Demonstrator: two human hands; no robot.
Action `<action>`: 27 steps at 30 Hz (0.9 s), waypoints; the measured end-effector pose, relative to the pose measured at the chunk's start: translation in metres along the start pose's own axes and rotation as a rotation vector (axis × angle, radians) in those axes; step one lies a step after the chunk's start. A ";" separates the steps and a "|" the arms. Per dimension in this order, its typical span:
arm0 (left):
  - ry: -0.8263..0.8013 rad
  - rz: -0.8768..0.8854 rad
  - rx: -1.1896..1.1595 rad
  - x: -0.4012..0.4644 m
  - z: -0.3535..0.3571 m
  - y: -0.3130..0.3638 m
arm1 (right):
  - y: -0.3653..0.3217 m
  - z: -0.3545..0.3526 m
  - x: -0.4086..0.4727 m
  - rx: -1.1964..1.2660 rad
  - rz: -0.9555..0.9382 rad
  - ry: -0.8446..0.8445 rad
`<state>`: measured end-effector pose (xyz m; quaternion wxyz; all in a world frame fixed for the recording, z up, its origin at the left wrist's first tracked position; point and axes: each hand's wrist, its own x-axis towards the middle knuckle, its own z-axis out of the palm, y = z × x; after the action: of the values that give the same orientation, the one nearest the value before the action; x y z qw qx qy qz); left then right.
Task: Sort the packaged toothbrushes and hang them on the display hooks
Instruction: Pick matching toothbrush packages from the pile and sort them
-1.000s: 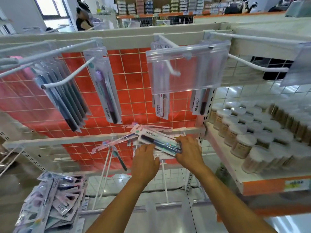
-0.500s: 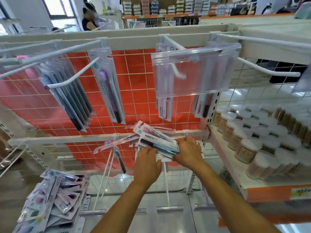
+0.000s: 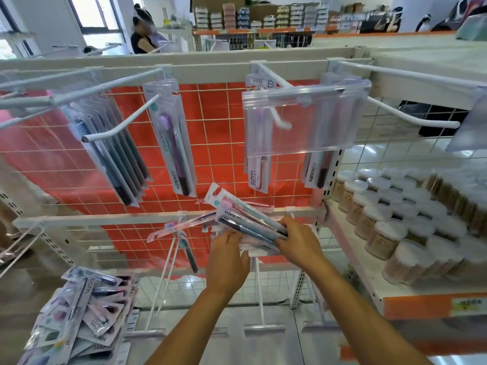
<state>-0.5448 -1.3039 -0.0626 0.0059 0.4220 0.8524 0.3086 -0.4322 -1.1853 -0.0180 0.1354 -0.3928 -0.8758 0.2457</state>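
Orange grid backing; both hands' fingers (image 3: 286, 229) pinch toothbrush packs (image 3: 247, 222), light, slippery, bendy—hold near card tops beyond fingertips.

This is a shop: white display hooks (image 3: 123, 126) on an orange wire-grid rack (image 3: 216, 159) carry packaged toothbrushes (image 3: 172, 138), a shelf (image 3: 369, 283) to the right holds rows of lidded jars (image 3: 387, 238), and far aisles (image 3: 263, 19) are stacked with boxed goods.
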 end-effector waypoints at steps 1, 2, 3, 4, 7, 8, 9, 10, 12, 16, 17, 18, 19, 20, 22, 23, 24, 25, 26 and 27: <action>0.014 -0.003 -0.017 -0.001 -0.002 0.001 | 0.000 -0.001 -0.002 0.030 0.007 -0.004; 0.035 -0.005 -0.034 -0.003 -0.004 0.002 | -0.001 -0.001 -0.004 0.063 0.017 -0.008; 0.055 -0.013 -0.055 -0.004 -0.005 0.003 | -0.002 -0.001 -0.007 0.099 0.023 -0.011; 0.068 -0.024 -0.082 -0.006 -0.007 0.005 | -0.003 -0.002 -0.010 0.136 0.026 -0.013; 0.074 -0.037 -0.176 -0.012 -0.011 0.011 | -0.008 -0.005 -0.019 0.234 0.008 -0.015; 0.074 -0.040 -0.216 -0.014 -0.013 0.014 | -0.010 -0.007 -0.022 0.255 0.004 -0.015; 0.070 -0.056 -0.272 -0.016 -0.016 0.018 | -0.013 -0.009 -0.025 0.276 0.001 -0.016; 0.065 -0.079 -0.352 -0.017 -0.019 0.022 | -0.015 -0.010 -0.027 0.309 0.002 -0.019; 0.012 -0.142 -0.564 -0.022 -0.024 0.030 | -0.020 -0.011 -0.032 0.413 0.023 -0.036; -0.027 -0.216 -0.870 -0.029 -0.026 0.039 | -0.027 -0.010 -0.044 0.597 0.076 -0.061; -0.018 -0.225 -0.908 -0.030 -0.028 0.042 | -0.028 -0.010 -0.047 0.646 0.074 -0.056; -0.007 -0.226 -0.942 -0.031 -0.030 0.046 | -0.029 -0.010 -0.050 0.699 0.072 -0.052; 0.008 -0.221 -0.962 -0.032 -0.032 0.049 | -0.030 -0.011 -0.053 0.751 0.070 -0.053; 0.019 -0.216 -0.956 -0.032 -0.034 0.051 | -0.031 -0.010 -0.056 0.797 0.074 -0.055; 0.027 -0.213 -0.914 -0.032 -0.037 0.054 | -0.032 -0.011 -0.062 0.885 0.108 -0.049; 0.026 -0.215 -0.904 -0.032 -0.038 0.056 | -0.032 -0.012 -0.064 0.924 0.132 -0.051; 0.020 -0.215 -0.901 -0.032 -0.039 0.057 | -0.032 -0.014 -0.065 0.950 0.146 -0.055; 0.010 -0.209 -0.910 -0.033 -0.040 0.058 | -0.032 -0.017 -0.066 0.962 0.148 -0.056; -0.002 -0.198 -0.925 -0.033 -0.042 0.060 | -0.031 -0.021 -0.067 0.953 0.145 -0.057; -0.018 -0.181 -0.936 -0.035 -0.044 0.061 | -0.031 -0.026 -0.068 0.939 0.138 -0.055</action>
<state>-0.4907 -1.3244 -0.0028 0.2297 0.3008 0.6552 0.6538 -0.3958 -1.2460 0.0174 0.2582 -0.3398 -0.6452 0.6336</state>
